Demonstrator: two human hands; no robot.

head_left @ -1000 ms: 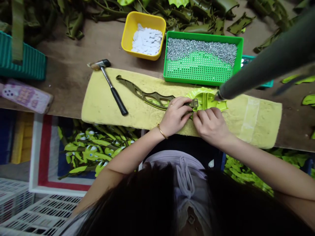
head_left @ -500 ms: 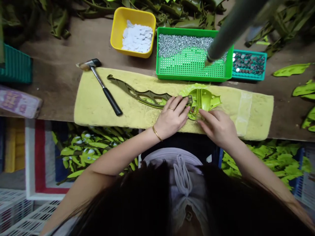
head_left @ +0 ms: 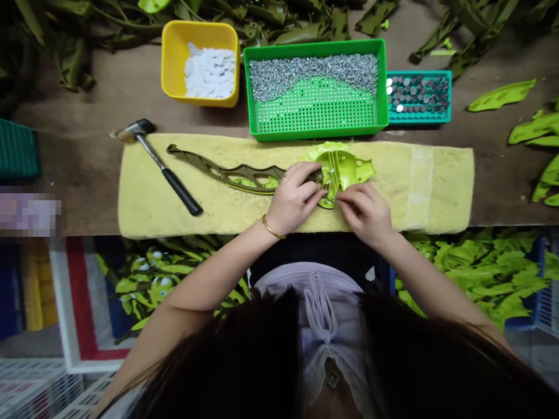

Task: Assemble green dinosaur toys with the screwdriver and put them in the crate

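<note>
Grip: left hand (head_left: pixel 294 195), right hand (head_left: pixel 364 214) | green plastic part (head_left: pixel 349 166) between, touching both

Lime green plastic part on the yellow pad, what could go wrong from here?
The right hand's fingers sit close to the small metal fitting, so they could get pinched. The soft yellow pad might let the lime green plastic part shift. The green tray of small metal pieces sits just beyond; a knock could spill them.

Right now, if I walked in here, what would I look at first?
The bright green piece between the left hand and right hand, in the middle of the yellow pad. Just above it sit a green tray of silver pins and a yellow tub of white discs.
</note>
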